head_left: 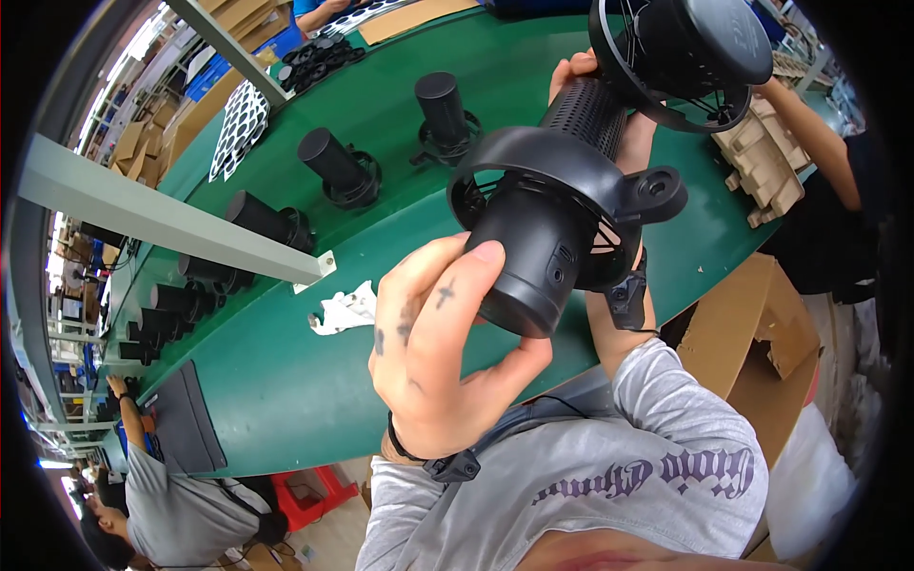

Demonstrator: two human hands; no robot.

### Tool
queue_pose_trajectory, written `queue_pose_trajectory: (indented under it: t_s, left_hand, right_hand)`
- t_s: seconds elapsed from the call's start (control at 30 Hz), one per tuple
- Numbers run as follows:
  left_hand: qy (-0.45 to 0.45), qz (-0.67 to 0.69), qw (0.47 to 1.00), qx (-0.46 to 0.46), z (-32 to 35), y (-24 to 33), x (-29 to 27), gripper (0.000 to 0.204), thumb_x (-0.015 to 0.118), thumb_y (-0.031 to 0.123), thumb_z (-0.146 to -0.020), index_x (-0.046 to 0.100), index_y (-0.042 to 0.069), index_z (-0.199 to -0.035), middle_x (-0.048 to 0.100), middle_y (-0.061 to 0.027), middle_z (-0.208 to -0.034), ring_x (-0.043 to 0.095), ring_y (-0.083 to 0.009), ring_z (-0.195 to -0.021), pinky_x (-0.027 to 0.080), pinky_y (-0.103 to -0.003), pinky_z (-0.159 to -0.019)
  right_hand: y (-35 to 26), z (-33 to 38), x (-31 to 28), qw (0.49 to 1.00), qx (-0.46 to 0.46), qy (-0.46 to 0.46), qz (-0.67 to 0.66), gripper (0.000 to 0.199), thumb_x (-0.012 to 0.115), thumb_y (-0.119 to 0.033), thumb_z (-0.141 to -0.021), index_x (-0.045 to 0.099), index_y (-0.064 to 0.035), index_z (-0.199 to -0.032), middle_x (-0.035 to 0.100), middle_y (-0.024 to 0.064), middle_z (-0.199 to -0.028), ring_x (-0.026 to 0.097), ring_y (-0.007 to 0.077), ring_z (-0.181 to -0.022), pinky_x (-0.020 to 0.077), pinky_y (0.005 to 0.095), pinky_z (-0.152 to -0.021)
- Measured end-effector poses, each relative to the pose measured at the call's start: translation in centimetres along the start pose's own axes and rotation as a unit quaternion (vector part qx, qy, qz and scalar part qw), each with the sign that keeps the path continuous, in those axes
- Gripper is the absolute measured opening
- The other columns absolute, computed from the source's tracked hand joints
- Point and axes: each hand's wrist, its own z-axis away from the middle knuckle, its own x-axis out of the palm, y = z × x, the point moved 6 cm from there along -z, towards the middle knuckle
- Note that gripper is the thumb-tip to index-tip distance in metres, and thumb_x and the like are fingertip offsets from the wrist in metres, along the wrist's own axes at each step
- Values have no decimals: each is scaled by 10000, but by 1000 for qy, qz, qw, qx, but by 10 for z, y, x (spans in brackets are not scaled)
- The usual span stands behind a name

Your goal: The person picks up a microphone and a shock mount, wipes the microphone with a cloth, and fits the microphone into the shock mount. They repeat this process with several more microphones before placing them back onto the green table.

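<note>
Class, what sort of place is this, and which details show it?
Probably a factory assembly line: a long green workbench, a row of matching black cylindrical devices along it, and a co-worker in grey farther down.

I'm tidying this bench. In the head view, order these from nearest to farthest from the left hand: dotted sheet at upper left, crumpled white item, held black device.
From the left hand:
1. Held black device: in its grip.
2. Crumpled white item: on the green table, just left.
3. Dotted sheet: upper left, well beyond the white item.
</note>
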Motion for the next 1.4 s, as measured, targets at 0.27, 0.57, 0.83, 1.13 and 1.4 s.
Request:
queue_pose_trajectory:
  t_s: [0.27,0.57,0.83,1.13,1.4]
  left_hand:
    - [5,-5,1000,-17,5,1,-3,662,787,-53,-442,645,69,-1076,541,-196,-1134,615,-284,-922,581,-327,-702]
    - [-78,-53,996,-3,1,15,-1,671,769,-64,-462,561,107,-1077,516,-179,-1161,567,-283,-1026,578,-310,-663]
    - [-49,-66,995,61,8,20,8,598,754,-138,-469,633,164,-971,477,-192,-1185,555,-310,-997,588,-311,-619]
    - [-38,-85,990,107,9,29,5,498,765,-126,-479,686,198,-849,488,-163,-1164,559,-300,-990,581,-283,-576]
    - [-194,-96,976,-30,30,9,-15,495,847,269,-590,621,85,-989,547,-99,-991,589,-255,-849,507,-358,-694]
  right_hand:
    - [3,6,3,988,-11,-154,11,562,536,-454,-905,543,75,-1095,580,151,-1041,533,222,-1046,382,350,-1063]
    - [-1,9,11,998,-6,-55,42,622,502,-519,-895,591,87,-1003,607,163,-983,561,227,-990,435,360,-1019]
    - [2,2,5,992,25,-124,9,593,579,-481,-867,566,92,-1016,590,163,-990,569,230,-965,443,372,-1009]
    - [8,-3,6,999,25,-44,-16,648,403,-610,-902,606,3,-951,622,99,-934,621,267,-828,549,407,-793]
    - [2,-11,4,975,105,-194,29,463,490,-373,-934,464,-9,-1218,555,83,-1035,540,173,-972,412,323,-902]
